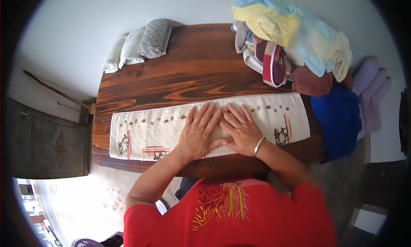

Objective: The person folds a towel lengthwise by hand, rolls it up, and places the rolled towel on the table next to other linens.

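In the head view, a long cream towel [167,135] lay flat across the near part of the dark wooden table [192,67], with brownish spots along its far side and small animal figures near its ends. The left hand [199,133] rested palm down on the towel's middle, fingers extended and slightly parted, its thumb pointing toward the other hand. The right hand [241,133], a bracelet [258,147] on its wrist, lay just beside it, also palm down with fingers spread; neither hand pinched the cloth. At the table's far left corner, three rolled towels [133,46] sat side by side, whitish and grey. A heap of mixed cloths [267,24] filled the far right, and a blue cloth [336,123] hung over the right edge.
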